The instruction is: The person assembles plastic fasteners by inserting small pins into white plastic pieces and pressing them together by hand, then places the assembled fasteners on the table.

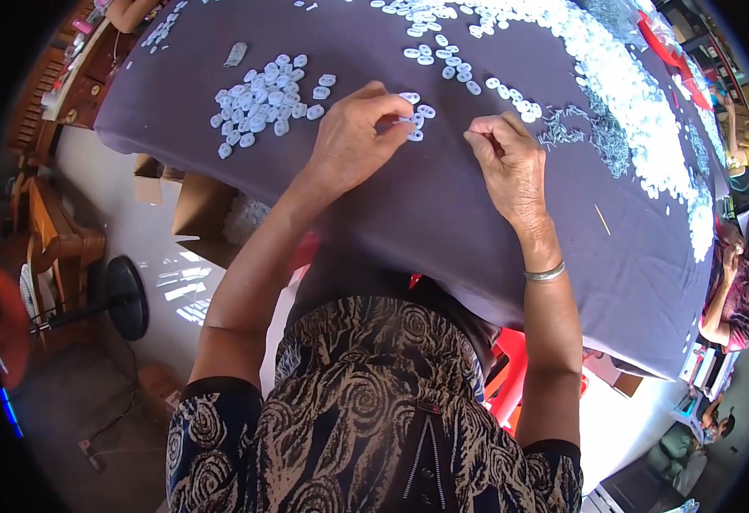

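Note:
My left hand [353, 132] is closed in a pinch at the fingertips, right against a small group of white oval plastic pieces [425, 111] with two holes each. A white piece shows between thumb and forefinger. To its left lies a loose heap of similar white pieces [259, 98], with a couple more beside it. My right hand [511, 162] is raised over the cloth, thumb and forefinger pressed together; whatever they hold, if anything, is too small to make out. Beyond it lie a few white pieces [519, 104] and a scatter of small grey metal screws or nails [564, 126].
A dark cloth covers the table [451, 222]. A long bank of white pieces [596, 60] runs along its far right, beside a larger pile of grey fasteners [611, 141]. A thin stick [603, 220] lies at right. An open cardboard box [208, 214] stands below. Other people sit around the table.

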Demonstrator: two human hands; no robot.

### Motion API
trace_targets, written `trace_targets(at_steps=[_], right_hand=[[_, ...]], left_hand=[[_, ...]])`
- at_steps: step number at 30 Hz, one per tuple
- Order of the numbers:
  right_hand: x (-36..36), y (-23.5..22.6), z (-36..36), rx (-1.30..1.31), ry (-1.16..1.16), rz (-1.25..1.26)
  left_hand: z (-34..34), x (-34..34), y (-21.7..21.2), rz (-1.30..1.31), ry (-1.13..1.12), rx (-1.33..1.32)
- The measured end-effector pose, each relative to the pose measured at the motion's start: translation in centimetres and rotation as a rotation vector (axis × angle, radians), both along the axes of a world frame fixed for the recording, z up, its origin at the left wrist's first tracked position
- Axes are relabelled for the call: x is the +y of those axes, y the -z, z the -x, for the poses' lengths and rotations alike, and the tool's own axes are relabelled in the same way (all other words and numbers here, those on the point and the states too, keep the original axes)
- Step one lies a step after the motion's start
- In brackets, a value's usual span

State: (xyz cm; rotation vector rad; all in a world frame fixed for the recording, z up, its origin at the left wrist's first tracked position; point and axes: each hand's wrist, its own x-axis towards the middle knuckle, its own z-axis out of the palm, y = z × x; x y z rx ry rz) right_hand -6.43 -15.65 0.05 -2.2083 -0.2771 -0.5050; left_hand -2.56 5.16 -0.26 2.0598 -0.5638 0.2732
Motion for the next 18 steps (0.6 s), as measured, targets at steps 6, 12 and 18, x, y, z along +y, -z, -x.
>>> trace_targets(at_steps=[6,12,18], right_hand=[[-0.8,-0.5,-0.3,-0.023,0.084,-0.101],[-1.6,-0.8,-0.6,-0.027,0.142,-0.132],[-3.2,-0.6,-1.1,-0.041,0.259,0.018]], left_hand=[[0.4,-1.1,1.2,-0.279,-0.024,-0.098],[1.0,-2.9,1.7,-0.216,0.037,-0.184],[1.5,-3.3,2.2,-0.214,0.052,-0.209]])
